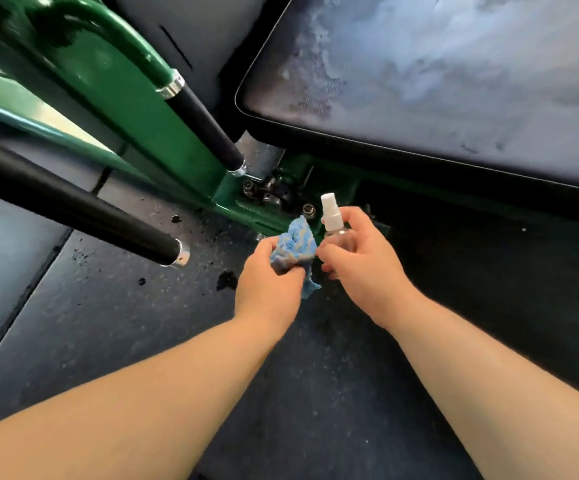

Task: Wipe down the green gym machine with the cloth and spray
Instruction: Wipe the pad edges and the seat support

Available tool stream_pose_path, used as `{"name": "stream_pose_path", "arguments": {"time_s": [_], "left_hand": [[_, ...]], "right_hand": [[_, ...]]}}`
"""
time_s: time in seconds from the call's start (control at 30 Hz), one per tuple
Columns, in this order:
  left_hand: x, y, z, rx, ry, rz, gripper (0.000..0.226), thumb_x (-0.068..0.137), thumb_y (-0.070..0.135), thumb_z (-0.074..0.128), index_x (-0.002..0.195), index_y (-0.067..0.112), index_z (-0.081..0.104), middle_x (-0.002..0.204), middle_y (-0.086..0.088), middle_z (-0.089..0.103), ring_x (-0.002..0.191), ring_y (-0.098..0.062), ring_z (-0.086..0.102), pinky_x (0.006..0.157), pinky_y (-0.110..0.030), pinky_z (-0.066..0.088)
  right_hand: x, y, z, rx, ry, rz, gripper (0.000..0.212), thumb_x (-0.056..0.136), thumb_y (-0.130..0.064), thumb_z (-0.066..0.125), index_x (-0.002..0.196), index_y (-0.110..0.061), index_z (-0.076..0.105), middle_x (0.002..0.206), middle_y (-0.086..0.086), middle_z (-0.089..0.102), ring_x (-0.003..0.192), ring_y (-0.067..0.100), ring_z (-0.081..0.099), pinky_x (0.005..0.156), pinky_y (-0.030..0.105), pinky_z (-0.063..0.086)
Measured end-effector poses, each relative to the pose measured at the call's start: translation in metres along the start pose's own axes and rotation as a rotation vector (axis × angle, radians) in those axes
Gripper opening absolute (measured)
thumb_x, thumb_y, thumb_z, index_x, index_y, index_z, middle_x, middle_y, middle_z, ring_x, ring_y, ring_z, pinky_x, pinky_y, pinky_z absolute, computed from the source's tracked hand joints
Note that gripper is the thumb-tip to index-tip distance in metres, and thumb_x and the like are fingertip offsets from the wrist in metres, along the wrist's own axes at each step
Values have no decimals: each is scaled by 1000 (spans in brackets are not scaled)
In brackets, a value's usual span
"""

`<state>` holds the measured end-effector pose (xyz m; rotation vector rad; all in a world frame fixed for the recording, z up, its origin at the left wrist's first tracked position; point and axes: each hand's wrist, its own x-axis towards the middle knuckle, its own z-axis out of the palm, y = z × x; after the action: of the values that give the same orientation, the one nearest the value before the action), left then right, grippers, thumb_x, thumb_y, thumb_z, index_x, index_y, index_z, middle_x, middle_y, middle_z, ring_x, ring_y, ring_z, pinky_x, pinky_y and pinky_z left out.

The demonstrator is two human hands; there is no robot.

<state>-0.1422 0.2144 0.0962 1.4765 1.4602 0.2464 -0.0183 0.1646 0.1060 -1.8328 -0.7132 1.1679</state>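
Holding cloth: the crumpled blue microfibre cloth (293, 245) is bunched in the curled fingers of the left hand (267, 275), close to the base of the green painted steel machine frame (163, 133).
Spray bottle: the small clear plastic bottle with a white pump top (333, 220) is clasped upright by the right hand (360, 258), beside the cloth.
Risk: if the nozzle is aimed off, mist could be sent past the cloth onto the dark-spotted rubber floor (108, 323).
Bolted joint (309, 209): easily skipped by a bunched cloth.

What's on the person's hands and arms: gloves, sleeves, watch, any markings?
Nothing worn that shows. The left hand and right hand are bare: no gloves, and no rings on the parts of the fingers in view. The left forearm and right forearm are bare to the frame edge: no sleeves, watch, bands or markings visible.
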Motion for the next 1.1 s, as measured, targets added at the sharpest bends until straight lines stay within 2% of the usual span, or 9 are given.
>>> {"name": "stream_pose_path", "arguments": {"time_s": [0.1, 0.2, 0.27, 0.4, 0.53, 0.67, 0.8, 0.97, 1.1], "left_hand": [[27, -18, 9, 67, -22, 63, 25, 85, 16, 57, 90, 37, 45, 92, 9, 59, 78, -7, 55, 61, -24, 38], [54, -26, 3, 224, -58, 218, 26, 84, 21, 60, 104, 31, 48, 108, 2, 57, 97, -20, 56, 76, -33, 41], [68, -28, -9, 319, -21, 298, 27, 84, 22, 62, 106, 28, 48, 111, 2, 55, 101, -21, 54, 82, -34, 42], [76, -17, -27, 245, 134, 285, 27, 84, 15, 58, 106, 26, 47, 114, -5, 58, 102, -28, 55, 84, -35, 43], [76, -7, -38, 155, 275, 197, 30, 86, 12, 54, 115, 18, 48, 111, -4, 57, 92, -25, 49, 73, -30, 33], [75, -15, -41, 127, 268, 158, 30, 86, 13, 55, 114, 20, 47, 107, -1, 55, 93, -23, 49, 71, -29, 31], [79, -11, -40, 118, 225, 240, 23, 87, 19, 57, 108, 21, 47, 108, -6, 60, 95, -28, 55, 73, -34, 39], [79, 1, -33, 104, 206, 268, 27, 86, 13, 53, 111, 20, 46, 111, -7, 60, 96, -31, 55, 77, -35, 42], [75, 4, -18, 121, 153, 294, 29, 86, 10, 52, 112, 19, 46, 113, -7, 59, 96, -29, 54, 78, -34, 42]], "right_hand": [[21, 11, 7, -38, 26, -70, 7, 90, -33, 59, 91, -25, 59, 69, 1, 54, 63, 6, 47, 61, 26, 39], [43, 14, 12, -36, 139, -128, 49, 87, -58, 54, 81, -10, 60, 61, -6, 46, 58, 8, 42, 57, 28, 34], [53, 8, 16, -53, 231, -152, 59, 83, -64, 53, 67, -8, 52, 57, -5, 43, 56, 11, 40, 57, 31, 33], [60, -11, 21, -78, 323, -95, 66, 80, -72, 52, 46, -17, 39, 47, -5, 43, 50, 17, 42, 54, 33, 34], [67, -29, 29, -210, 270, 29, 81, 79, -80, 40, 69, -5, 67, 73, 4, 69, 66, 27, 63, 62, 36, 50], [83, -51, 49, -427, 271, -65, 68, 82, -76, 39, 63, -13, 58, 71, 2, 61, 64, 21, 56, 52, 28, 35], [102, -65, 53, -574, 353, -89, 54, 83, -65, 41, 64, -16, 55, 69, 2, 57, 62, 21, 52, 53, 27, 33], [101, -39, 24, -702, 346, 1, 63, 85, -71, 39, 61, -15, 53, 65, 2, 58, 60, 23, 55, 52, 26, 33], [92, -31, -2, -717, 379, -44, 60, 85, -67, 41, 60, -14, 54, 65, 3, 58, 59, 23, 53, 51, 27, 30]]}}
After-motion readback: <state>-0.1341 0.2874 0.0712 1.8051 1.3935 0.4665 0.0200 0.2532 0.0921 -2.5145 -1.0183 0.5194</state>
